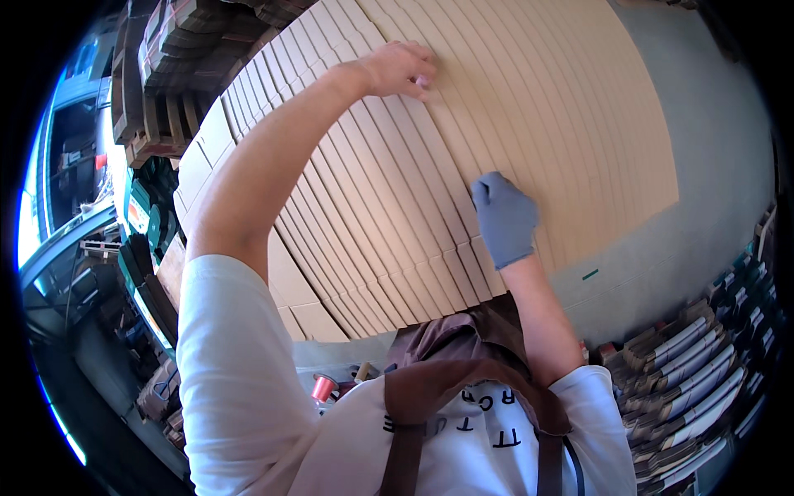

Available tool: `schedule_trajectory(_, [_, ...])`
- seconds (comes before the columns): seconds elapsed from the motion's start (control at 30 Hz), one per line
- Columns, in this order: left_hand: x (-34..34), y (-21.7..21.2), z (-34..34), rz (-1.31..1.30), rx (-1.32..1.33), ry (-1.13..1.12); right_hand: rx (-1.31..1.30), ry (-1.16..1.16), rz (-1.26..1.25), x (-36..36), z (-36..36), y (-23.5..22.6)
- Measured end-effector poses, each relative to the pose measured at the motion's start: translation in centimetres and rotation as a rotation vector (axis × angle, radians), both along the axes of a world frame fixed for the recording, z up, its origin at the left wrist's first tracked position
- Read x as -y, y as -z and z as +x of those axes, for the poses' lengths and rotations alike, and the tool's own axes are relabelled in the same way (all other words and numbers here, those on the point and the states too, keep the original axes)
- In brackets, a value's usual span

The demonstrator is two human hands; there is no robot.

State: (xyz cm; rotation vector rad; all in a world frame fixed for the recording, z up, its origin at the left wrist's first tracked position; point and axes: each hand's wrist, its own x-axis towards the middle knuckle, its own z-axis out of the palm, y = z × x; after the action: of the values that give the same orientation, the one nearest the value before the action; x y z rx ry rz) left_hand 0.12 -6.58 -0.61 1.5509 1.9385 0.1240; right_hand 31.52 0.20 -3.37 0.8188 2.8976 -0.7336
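A broad row of flat brown cardboard sheets (571,140) lies fanned out in front of me, each overlapping its neighbour, with creased flaps along the left part. My left hand (397,69), bare, reaches to the far side of the row. Its fingers are curled down at a sheet's edge. Nearer to me, my right hand (506,217) wears a grey glove and is closed at the same long edge, thumb pressed against the fingers. How much cardboard each hand grips is partly hidden by the fingers.
Stacked cardboard (186,50) rests on a wooden pallet (157,136) at the far left. Bundles of folded cardboard (695,380) stand at the lower right. A red spool (323,387) is close to my body. A green strip (590,274) lies on the grey floor (719,124).
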Motion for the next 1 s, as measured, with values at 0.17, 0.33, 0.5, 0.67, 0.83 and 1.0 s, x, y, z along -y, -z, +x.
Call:
schedule_trajectory(0.17, [0.7,-0.6,0.2,-0.006,-0.019,0.069,0.027,0.007,-0.075,2.1,-0.3,-0.3])
schedule_trajectory(0.33, [0.8,-0.8,0.2,-0.019,-0.023,0.083,0.034,-0.004,-0.203,1.7,-0.7,-0.1])
schedule_trajectory(0.5, [0.0,-1.1,0.3,-0.117,-0.044,0.084,0.097,-0.033,-0.248,1.3,-1.0,-0.2])
schedule_trajectory(0.67, [0.0,-0.2,0.2,-0.071,-0.039,0.075,-0.006,-0.03,-0.272,1.0,-0.9,0.4])
schedule_trajectory(0.83, [-0.3,0.0,0.0,-0.05,-0.052,0.081,-0.025,-0.034,-0.291,0.5,-0.9,0.5])
schedule_trajectory(1.0, [-0.6,0.0,0.1,-0.07,-0.041,0.047,-0.042,-0.035,-0.283,0.3,-0.8,0.9])
